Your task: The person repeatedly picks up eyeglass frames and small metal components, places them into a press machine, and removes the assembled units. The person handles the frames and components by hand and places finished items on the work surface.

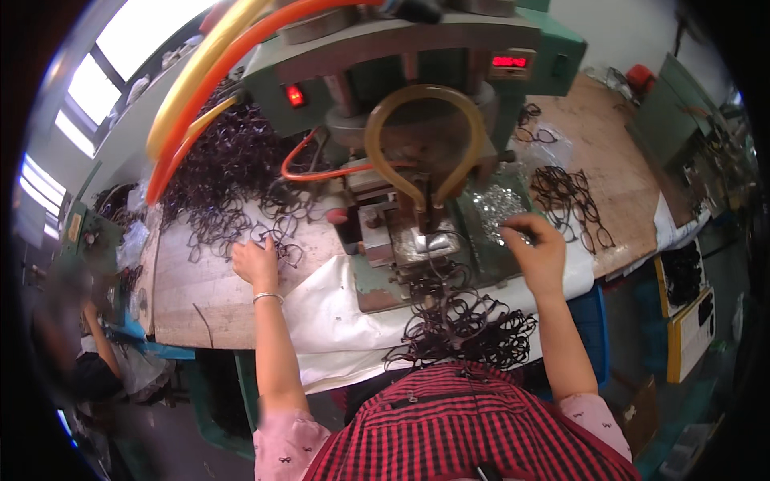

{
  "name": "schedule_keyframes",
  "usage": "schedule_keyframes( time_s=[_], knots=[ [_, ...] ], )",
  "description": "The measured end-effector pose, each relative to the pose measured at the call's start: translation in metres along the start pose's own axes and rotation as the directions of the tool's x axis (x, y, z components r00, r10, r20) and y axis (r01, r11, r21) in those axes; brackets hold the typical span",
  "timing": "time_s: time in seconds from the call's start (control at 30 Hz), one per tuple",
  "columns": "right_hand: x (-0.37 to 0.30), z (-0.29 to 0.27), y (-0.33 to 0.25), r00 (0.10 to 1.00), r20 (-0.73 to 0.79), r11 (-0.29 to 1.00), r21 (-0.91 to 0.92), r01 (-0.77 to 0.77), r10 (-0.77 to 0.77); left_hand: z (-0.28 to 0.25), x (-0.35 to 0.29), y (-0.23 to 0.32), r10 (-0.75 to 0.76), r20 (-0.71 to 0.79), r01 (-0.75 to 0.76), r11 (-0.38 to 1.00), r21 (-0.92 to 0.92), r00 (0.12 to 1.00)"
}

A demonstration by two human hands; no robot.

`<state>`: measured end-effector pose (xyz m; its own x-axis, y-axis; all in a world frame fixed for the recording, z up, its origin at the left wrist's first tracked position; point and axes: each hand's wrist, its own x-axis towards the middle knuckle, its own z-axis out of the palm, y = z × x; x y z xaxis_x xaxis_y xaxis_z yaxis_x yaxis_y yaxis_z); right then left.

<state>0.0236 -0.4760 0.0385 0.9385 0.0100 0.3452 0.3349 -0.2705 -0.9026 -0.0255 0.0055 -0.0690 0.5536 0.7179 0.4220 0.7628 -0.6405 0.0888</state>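
Observation:
My left hand (255, 263) is at the near edge of a big heap of dark eyeglass frames (233, 152), its fingers closed on one eyeglass frame (289, 255). Beside the press's right side, my right hand (539, 250) is held with thumb and fingertips pinched together. Whatever it may hold is too small to make out. Just beyond it lie many small shiny metal pieces (499, 207) on a green surface. Between my hands stands a green press (377, 120) with a metal fixture (425, 244) under its head.
A yellowish hose loop (373, 144) and an orange hose (241, 48) hang before the press. More dark frames (473, 329) pile up against my apron. Others (569, 200) lie on the wooden table (618, 152) at right. Another person's arm (100, 341) shows at far left.

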Motion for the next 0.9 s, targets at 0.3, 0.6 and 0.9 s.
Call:
schedule_keyframes(
  time_s=[0.3,0.6,0.9],
  knots=[
    [0.019,0.059,-0.052,0.984,0.172,0.969,0.247,-0.005,-0.039,-0.069,-0.06,0.046,-0.064,-0.145,-0.058,0.707,-0.704,0.987],
    [0.009,0.075,-0.058,0.959,0.271,0.77,0.595,-0.231,0.078,-0.238,-0.074,0.138,0.268,-0.459,-0.405,-0.234,-0.884,0.847],
    [0.01,0.069,-0.068,0.947,0.319,0.818,0.531,-0.221,0.049,-0.252,-0.07,0.151,0.183,-0.341,-0.28,-0.291,-0.915,0.922]
  ],
)
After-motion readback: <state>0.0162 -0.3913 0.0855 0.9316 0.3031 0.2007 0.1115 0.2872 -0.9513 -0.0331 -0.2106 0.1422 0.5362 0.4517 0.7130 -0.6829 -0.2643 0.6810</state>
